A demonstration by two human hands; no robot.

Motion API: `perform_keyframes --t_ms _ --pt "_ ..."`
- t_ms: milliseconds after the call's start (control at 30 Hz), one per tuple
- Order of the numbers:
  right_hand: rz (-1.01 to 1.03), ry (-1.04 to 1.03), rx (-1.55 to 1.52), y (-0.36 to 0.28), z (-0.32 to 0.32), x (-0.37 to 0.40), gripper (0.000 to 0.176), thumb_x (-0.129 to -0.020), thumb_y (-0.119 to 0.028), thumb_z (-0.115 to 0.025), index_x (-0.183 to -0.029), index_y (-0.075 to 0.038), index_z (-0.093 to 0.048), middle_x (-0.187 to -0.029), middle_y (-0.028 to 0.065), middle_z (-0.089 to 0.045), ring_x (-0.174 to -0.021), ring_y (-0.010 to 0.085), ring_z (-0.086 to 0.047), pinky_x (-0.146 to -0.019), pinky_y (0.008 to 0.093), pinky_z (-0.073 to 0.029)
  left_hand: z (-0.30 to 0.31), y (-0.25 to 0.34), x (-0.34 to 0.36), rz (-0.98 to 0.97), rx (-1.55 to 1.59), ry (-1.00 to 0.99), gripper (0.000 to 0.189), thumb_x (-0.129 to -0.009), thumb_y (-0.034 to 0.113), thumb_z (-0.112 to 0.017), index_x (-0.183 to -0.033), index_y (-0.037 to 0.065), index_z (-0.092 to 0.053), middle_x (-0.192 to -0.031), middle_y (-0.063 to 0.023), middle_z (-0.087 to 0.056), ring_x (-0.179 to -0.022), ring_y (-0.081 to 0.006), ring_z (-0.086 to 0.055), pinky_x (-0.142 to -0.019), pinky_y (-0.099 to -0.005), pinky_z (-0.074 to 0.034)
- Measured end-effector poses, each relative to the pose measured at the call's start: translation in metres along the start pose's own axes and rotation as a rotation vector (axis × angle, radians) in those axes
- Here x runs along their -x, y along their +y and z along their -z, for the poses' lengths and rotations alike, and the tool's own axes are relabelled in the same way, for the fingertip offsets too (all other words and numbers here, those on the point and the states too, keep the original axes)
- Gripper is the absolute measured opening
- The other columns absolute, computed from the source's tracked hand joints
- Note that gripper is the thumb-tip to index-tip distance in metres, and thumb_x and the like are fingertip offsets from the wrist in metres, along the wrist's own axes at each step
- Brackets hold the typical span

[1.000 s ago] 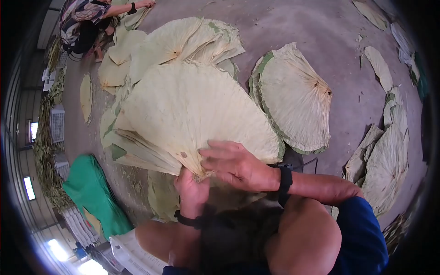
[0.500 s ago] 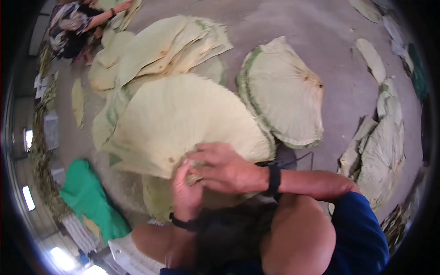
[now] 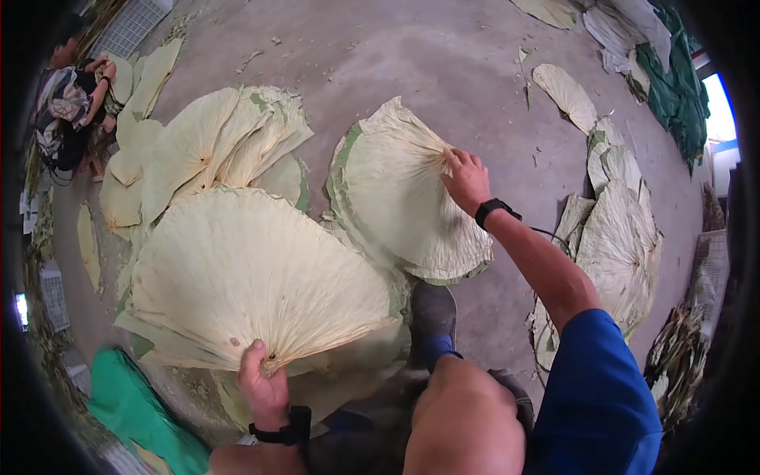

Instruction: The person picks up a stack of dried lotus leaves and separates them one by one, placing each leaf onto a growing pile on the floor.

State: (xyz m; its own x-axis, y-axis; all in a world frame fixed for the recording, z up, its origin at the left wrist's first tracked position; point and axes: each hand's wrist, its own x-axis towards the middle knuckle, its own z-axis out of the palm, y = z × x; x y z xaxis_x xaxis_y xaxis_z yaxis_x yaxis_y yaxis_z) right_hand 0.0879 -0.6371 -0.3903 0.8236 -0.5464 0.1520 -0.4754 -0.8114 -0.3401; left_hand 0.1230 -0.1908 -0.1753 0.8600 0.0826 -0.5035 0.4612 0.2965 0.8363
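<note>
My left hand [image 3: 264, 388] pinches the lower edge of a large pale fan-shaped dried leaf [image 3: 237, 269], with its thumb on top where the ribs meet. My right hand [image 3: 467, 180] reaches out to the right edge of a second stack of folded leaves [image 3: 396, 186], its fingers at the point where the creases gather. Whether those fingers grip the leaf or only touch it is hard to tell. Green rims show along the left and bottom of that stack. More layered leaves [image 3: 194, 150] lie behind the leaf at my left hand.
A co-worker [image 3: 71, 107] crouches at the upper left, hands on leaves. Another leaf pile [image 3: 621, 245] lies at the right. Green cloth [image 3: 142, 404] is at the lower left, dark green sheeting [image 3: 673, 87] at the upper right. My shoe [image 3: 434, 317] stands beside the middle stack.
My hands were together at the large leaf's lower edge. My right hand has moved away to the right-hand stack, while my left hand stays on the large leaf. The view has shifted.
</note>
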Motion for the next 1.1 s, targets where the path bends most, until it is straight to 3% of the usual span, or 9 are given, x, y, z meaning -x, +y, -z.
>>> perform_keyframes --t_ms 167,367,467,533,733,833,900,1033,1100 --pt "0.059 -0.041 0.137 -0.002 -0.016 -0.007 0.054 -0.081 -0.018 -0.066 -0.133 -0.013 -0.054 -0.12 0.0095 -0.06 -0.118 0.03 -0.052 -0.095 0.0498 -0.041 0.004 -0.008 -0.008 -0.109 0.003 0.044 0.048 -0.084 0.002 -0.064 -0.131 -0.003 -0.052 -0.12 -0.0099 -0.06 -0.11 -0.0237 -0.059 -0.101 -0.0428 -0.047" --pt "-0.115 -0.091 0.011 -0.011 0.002 -0.01 0.026 -0.081 -0.015 -0.07 -0.107 -0.011 -0.066 -0.115 0.0108 -0.059 -0.111 0.0302 -0.055 -0.093 0.0441 -0.044 0.002 -0.003 -0.006 -0.126 -0.029 0.058 0.057 -0.082 0.0 -0.064 -0.137 0.001 -0.048 -0.123 -0.009 -0.059 -0.113 -0.0245 -0.057 -0.103 -0.0456 -0.046" --pt "0.217 0.24 -0.5 -0.071 0.056 0.001 0.016 -0.077 0.003 -0.066 -0.091 -0.003 -0.062 -0.097 0.0139 -0.059 -0.084 0.0341 -0.061 -0.071 0.0423 -0.052 0.018 -0.002 -0.008 -0.159 0.017 0.045 0.046 -0.082 0.0 -0.064 -0.128 0.001 -0.056 -0.118 -0.0088 -0.06 -0.11 -0.0238 -0.058 -0.1 -0.0427 -0.048" --pt "0.449 0.033 -0.433 -0.117 0.072 0.038 0.017 -0.079 -0.006 -0.063 -0.095 -0.004 -0.058 -0.097 0.0133 -0.059 -0.084 0.0326 -0.061 -0.07 0.0435 -0.052 0.08 0.002 -0.027 -0.767 -1.214 -0.068 0.034 -0.084 0.003 -0.066 -0.118 0.0 -0.062 -0.114 -0.0092 -0.062 -0.106 -0.0221 -0.059 -0.096 -0.0365 -0.05" --pt "0.93 -0.645 -0.802 -0.186 0.054 0.159 0.031 -0.092 -0.017 -0.057 -0.121 -0.005 -0.059 -0.12 0.0157 -0.061 -0.114 0.0324 -0.059 -0.098 0.0394 -0.048 0.085 0.072 -0.011 -0.875 -1.137 0.338 0.048 -0.082 -0.005 -0.07 -0.129 -0.003 -0.056 -0.112 -0.0185 -0.068 -0.098 -0.0268 -0.067 -0.089 -0.0369 -0.053" --pt "0.317 -0.645 -0.615 -0.121 0.039 0.116 0.035 -0.087 -0.019 -0.063 -0.12 -0.007 -0.064 -0.128 0.016 -0.06 -0.117 0.0354 -0.057 -0.102 0.0442 -0.045 0.074 0.08 0.01 -1.007 -1.312 0.419 0.042 -0.086 -0.006 -0.066 -0.127 -0.004 -0.057 -0.113 -0.0182 -0.067 -0.098 -0.0239 -0.066 -0.088 -0.0342 -0.053" --pt "-0.026 -0.279 -0.423 -0.043 0.009 0.064 0.038 -0.085 -0.02 -0.069 -0.12 -0.007 -0.063 -0.119 0.0158 -0.061 -0.107 0.0364 -0.058 -0.094 0.0446 -0.048 0.087 0.069 0.001 -0.92 -1.013 0.307 0.038 -0.086 -0.007 -0.065 -0.124 -0.004 -0.059 -0.11 -0.0174 -0.067 -0.096 -0.0224 -0.065 -0.087 -0.0329 -0.053" --pt "-0.197 -0.106 0.083 0.025 0.016 0.007 0.047 -0.084 -0.023 -0.067 -0.128 -0.011 -0.058 -0.128 0.0105 -0.058 -0.119 0.0329 -0.052 -0.096 0.0483 -0.045 0.088 0.048 -0.01 -0.576 -0.514 0.08 0.027 -0.086 -0.006 -0.066 -0.112 -0.003 -0.064 -0.107 -0.0148 -0.069 -0.09 -0.0185 -0.064 -0.083 -0.0326 -0.053" --pt "-0.166 -0.139 0.117 0.025 0.011 0.002 0.046 -0.084 -0.022 -0.066 -0.129 -0.012 -0.058 -0.127 0.0102 -0.059 -0.119 0.0329 -0.052 -0.095 0.0483 -0.044 0.072 0.033 -0.008 -0.687 -0.805 0.066 0.025 -0.085 -0.003 -0.067 -0.11 -0.002 -0.064 -0.106 -0.0128 -0.068 -0.092 -0.0174 -0.063 -0.084 -0.0318 -0.052"
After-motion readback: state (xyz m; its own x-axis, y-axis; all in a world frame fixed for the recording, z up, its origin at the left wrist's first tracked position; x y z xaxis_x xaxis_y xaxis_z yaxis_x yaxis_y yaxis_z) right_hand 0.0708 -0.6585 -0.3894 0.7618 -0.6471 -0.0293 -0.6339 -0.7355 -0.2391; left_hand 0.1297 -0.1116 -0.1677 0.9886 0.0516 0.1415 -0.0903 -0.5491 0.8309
